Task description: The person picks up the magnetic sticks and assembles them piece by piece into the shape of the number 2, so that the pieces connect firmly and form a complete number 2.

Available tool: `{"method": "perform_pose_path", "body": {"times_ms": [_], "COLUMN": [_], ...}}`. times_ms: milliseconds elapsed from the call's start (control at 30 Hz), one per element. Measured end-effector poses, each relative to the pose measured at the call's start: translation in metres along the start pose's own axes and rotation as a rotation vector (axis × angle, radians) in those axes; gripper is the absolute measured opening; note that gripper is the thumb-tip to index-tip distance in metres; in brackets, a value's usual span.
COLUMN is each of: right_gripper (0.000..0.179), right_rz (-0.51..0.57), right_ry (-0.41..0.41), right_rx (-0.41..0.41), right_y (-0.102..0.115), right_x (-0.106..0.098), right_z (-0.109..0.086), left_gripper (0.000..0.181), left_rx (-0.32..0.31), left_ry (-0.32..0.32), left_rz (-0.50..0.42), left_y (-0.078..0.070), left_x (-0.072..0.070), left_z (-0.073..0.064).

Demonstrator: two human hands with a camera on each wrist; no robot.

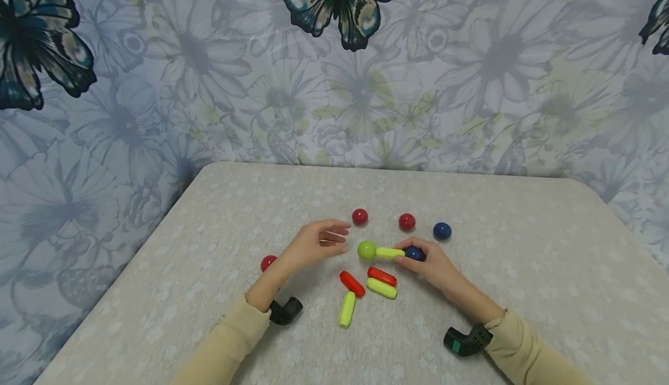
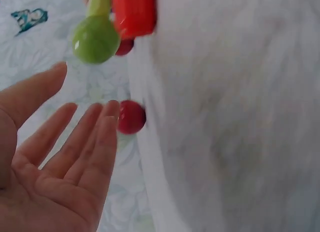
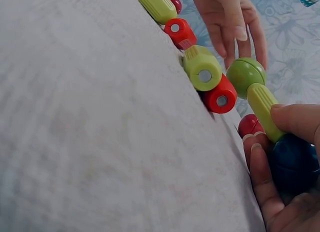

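In the head view my right hand (image 1: 431, 263) pinches a yellow-green magnetic rod (image 1: 389, 252). A green ball (image 1: 367, 249) joins the rod's left end, and a blue ball (image 1: 415, 253) sits at its other end, partly hidden by the fingers. The right wrist view shows the thumb on the rod (image 3: 263, 109) and the blue ball (image 3: 294, 164) inside the hand. To the left, my left hand (image 1: 316, 243) hovers with its fingers extended and holds nothing. A small gap parts it from the green ball, as the left wrist view also shows.
Two red rods (image 1: 381, 276) and two yellow-green rods (image 1: 346, 309) lie in front of the hands. Behind them are two red balls (image 1: 407, 221) and another blue ball (image 1: 442, 231). One more red ball (image 1: 268, 262) is partly covered by the left wrist.
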State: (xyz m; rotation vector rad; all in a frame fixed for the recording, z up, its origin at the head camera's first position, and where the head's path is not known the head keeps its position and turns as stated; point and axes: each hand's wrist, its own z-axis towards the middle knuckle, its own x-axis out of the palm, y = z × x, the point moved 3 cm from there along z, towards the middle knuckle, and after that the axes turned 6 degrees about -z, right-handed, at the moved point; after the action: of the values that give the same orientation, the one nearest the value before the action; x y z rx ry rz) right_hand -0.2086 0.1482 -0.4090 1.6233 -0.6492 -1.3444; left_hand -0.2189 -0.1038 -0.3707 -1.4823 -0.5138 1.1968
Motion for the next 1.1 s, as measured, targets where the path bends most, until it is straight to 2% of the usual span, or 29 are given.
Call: {"method": "perform_pose_path", "body": {"times_ms": [133, 200, 367, 467, 533, 633, 700, 767, 833, 933, 1033, 1100], "right_gripper": [0.024, 0.024, 0.021, 0.023, 0.027, 0.032, 0.03, 0.023, 0.015, 0.009, 0.012, 0.015], "right_rz": [-0.01, -0.008, -0.006, -0.053, -0.112, -0.183, -0.196, -0.19, -0.186, -0.206, -0.248, -0.28], "right_ry": [0.003, 0.009, 0.055, 0.04, -0.023, -0.193, -0.299, -0.349, -0.324, -0.193, -0.056, 0.008], "right_rx": [0.003, -0.001, -0.065, -0.102, -0.134, -0.197, -0.249, -0.28, -0.284, -0.264, -0.263, -0.275], "right_y": [-0.002, 0.0, 0.01, 0.017, 0.021, 0.028, 0.033, 0.036, 0.036, 0.032, 0.028, 0.028], "right_x": [0.005, 0.007, 0.015, 0.018, 0.017, 0.008, 0.001, -0.003, -0.004, 0.003, 0.013, 0.019], "right_z": [0.003, 0.006, 0.015, 0.016, 0.014, 0.006, -0.001, -0.008, -0.012, -0.014, -0.012, -0.011], "left_gripper": [0.047, 0.046, 0.033, 0.022, 0.018, 0.017, 0.018, 0.02, 0.021, 0.021, 0.021, 0.021], "left_rx": [0.012, 0.019, 0.034, 0.035, 0.032, 0.019, 0.004, -0.013, -0.029, -0.043, -0.044, -0.039], "left_ry": [0.131, 0.163, 0.146, 0.117, 0.1, 0.075, 0.059, 0.041, 0.023, -0.002, -0.019, -0.026], "left_rz": [0.011, 0.044, 0.142, 0.147, 0.146, 0.142, 0.13, 0.115, 0.098, 0.089, 0.089, 0.089], "left_y": [0.006, 0.006, 0.005, 0.006, 0.007, 0.01, 0.012, 0.015, 0.017, 0.021, 0.023, 0.024], "left_x": [0.016, 0.024, 0.035, 0.037, 0.036, 0.033, 0.031, 0.028, 0.025, 0.022, 0.02, 0.02], "left_z": [0.006, 0.012, 0.026, 0.029, 0.03, 0.03, 0.031, 0.032, 0.033, 0.034, 0.035, 0.035]}}
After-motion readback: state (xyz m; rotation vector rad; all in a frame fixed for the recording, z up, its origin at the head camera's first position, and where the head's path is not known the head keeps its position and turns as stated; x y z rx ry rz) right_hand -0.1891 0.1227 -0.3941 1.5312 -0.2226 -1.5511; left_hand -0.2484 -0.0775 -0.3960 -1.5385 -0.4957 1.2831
